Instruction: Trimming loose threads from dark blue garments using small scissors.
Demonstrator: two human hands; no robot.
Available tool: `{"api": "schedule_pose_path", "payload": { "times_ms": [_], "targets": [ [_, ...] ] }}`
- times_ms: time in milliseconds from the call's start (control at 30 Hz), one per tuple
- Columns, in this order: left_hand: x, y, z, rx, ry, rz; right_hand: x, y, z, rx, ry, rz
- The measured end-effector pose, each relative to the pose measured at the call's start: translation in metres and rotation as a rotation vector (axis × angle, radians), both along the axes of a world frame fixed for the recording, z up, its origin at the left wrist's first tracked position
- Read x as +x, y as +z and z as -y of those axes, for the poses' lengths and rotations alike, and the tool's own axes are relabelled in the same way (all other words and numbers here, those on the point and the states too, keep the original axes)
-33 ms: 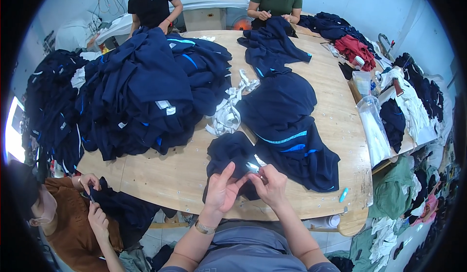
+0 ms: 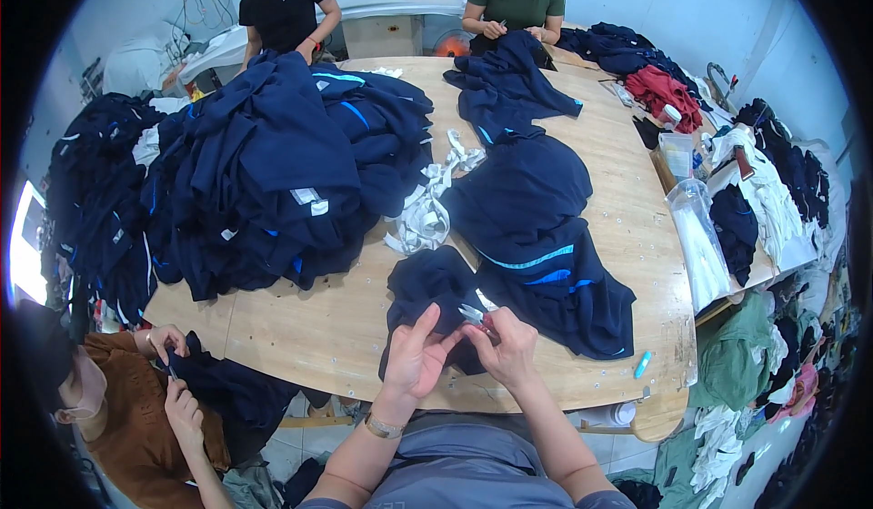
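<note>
My right hand (image 2: pixel 508 349) is closed around a small pair of thread snips (image 2: pixel 470 312), its silver blades pointing up and left. Facing it, my left hand (image 2: pixel 416 356) has its palm turned up and its thumb apart from the fingers. Its fingertips meet those of my right hand just under the blades. A dark navy garment (image 2: pixel 427 277) lies bunched on the table behind and beneath both hands. No cloth shows in my left palm, though its lower fingers are partly hidden. Close by on the right, another navy garment (image 2: pixel 536 191) with light-blue trim is spread out.
A large navy garment pile (image 2: pixel 264 163) covers the left of the wooden table (image 2: pixel 637 236). White fabric strips (image 2: pixel 423 218) lie mid-table, and a turquoise marker-like object (image 2: pixel 643 364) near the right edge. Co-workers sit at left (image 2: pixel 136 409) and stand behind (image 2: pixel 289 9), (image 2: pixel 516 4).
The snips have turned slightly in my right hand, and a reddish part by the fingers shows more. My left hand stays in place.
</note>
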State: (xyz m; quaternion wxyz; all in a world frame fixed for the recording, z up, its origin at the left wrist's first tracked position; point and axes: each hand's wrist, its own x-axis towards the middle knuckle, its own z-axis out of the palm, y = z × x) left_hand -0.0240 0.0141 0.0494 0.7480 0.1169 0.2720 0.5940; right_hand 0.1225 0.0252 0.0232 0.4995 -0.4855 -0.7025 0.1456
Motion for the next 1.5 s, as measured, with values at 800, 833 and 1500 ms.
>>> {"api": "schedule_pose_path", "payload": {
  "times_ms": [800,833,1500],
  "targets": [
    [0.01,0.002,0.007,0.071,0.025,-0.114,-0.015,0.012,-0.014,-0.291,0.226,-0.631],
    [0.009,0.002,0.007,0.071,0.028,-0.115,-0.014,0.013,-0.014,-0.292,0.228,-0.632],
    [0.006,-0.019,0.008,0.191,0.111,-0.274,-0.021,0.027,0.012,0.082,0.183,-0.195]
  ]
}}
